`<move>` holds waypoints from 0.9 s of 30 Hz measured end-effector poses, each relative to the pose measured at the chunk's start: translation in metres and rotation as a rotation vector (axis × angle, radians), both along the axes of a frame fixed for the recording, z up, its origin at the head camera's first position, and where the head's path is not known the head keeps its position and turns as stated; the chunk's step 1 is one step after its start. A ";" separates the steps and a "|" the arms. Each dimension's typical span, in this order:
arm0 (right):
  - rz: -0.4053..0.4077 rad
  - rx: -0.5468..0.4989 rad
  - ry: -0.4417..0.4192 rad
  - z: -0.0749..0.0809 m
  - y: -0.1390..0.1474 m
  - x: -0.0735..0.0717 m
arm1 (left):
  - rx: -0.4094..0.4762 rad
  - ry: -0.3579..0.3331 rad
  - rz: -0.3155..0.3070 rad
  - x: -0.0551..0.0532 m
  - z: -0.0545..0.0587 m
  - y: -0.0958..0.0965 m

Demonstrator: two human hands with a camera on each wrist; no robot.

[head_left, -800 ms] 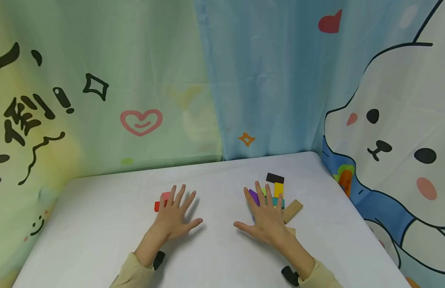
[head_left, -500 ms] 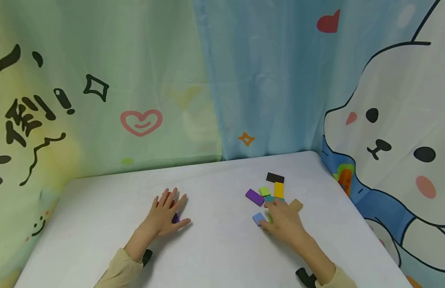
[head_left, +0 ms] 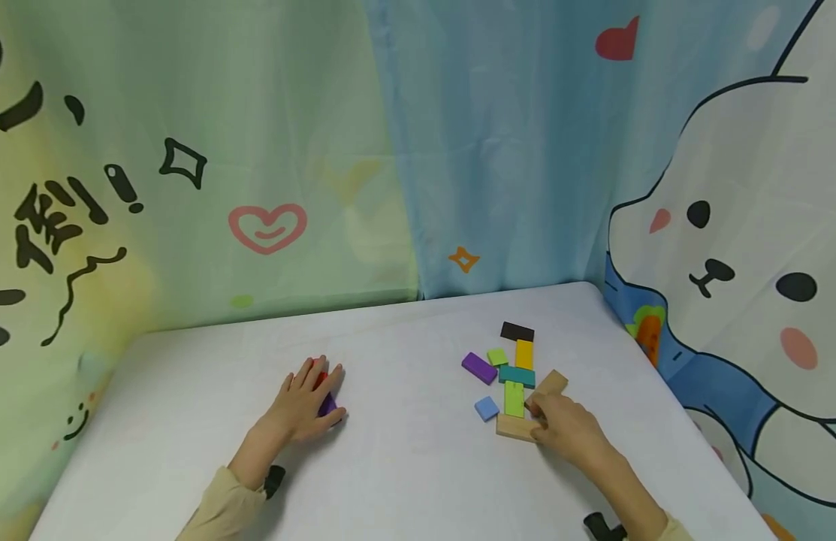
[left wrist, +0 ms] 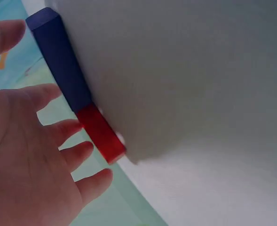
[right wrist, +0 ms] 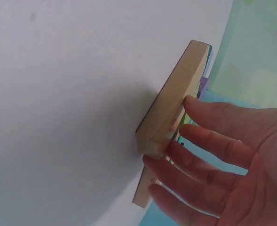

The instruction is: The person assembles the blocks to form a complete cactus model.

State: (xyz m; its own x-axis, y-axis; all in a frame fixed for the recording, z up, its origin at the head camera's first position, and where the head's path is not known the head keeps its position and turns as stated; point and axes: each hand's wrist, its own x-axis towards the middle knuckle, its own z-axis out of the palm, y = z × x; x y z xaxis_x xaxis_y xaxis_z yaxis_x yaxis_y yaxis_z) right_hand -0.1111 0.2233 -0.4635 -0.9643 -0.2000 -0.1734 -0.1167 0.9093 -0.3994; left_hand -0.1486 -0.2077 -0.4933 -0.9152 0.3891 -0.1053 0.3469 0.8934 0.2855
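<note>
My left hand (head_left: 297, 406) rests over a row of blocks with its fingers spread. Under it show a red block (left wrist: 102, 134) and a purple-blue block (left wrist: 60, 59), end to end in the left wrist view. My right hand (head_left: 574, 434) is at the right end of a plain wooden block (head_left: 515, 427), thumb on its upper edge and fingers bent round the end. Behind that block run a light green block (head_left: 514, 399), a teal block (head_left: 517, 376), a yellow block (head_left: 523, 354) and a black block (head_left: 517, 331). The right hand hides the wooden block's end.
A second wooden block (head_left: 551, 382) lies slanted beside the right hand. Left of the row lie a purple block (head_left: 479, 368), a small lime block (head_left: 496, 357) and a blue block (head_left: 487, 408). A printed curtain (head_left: 323, 150) stands behind the white table (head_left: 404, 466).
Both hands started spread above the blocks. The left has moved slightly left and down over its blocks. The right has bent its fingers and slid right and nearer to the wooden block's end.
</note>
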 end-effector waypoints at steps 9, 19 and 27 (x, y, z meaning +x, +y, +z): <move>0.018 0.015 -0.070 0.009 0.004 0.003 | 0.023 0.007 -0.025 0.002 -0.002 -0.004; 0.271 -0.367 -0.250 0.026 -0.011 0.005 | 0.032 0.005 -0.041 0.000 -0.004 -0.004; 0.308 -0.546 -0.378 -0.006 -0.065 -0.004 | 0.045 -0.005 -0.036 0.002 -0.001 -0.004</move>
State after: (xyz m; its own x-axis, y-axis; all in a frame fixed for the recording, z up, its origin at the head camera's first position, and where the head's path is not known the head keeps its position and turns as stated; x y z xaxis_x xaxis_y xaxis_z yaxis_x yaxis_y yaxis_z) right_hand -0.1152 0.1586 -0.4690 -0.7441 -0.6058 -0.2816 -0.0994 0.5172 -0.8501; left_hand -0.1464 -0.2122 -0.4945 -0.8999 0.4265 -0.0912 0.3775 0.8665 0.3267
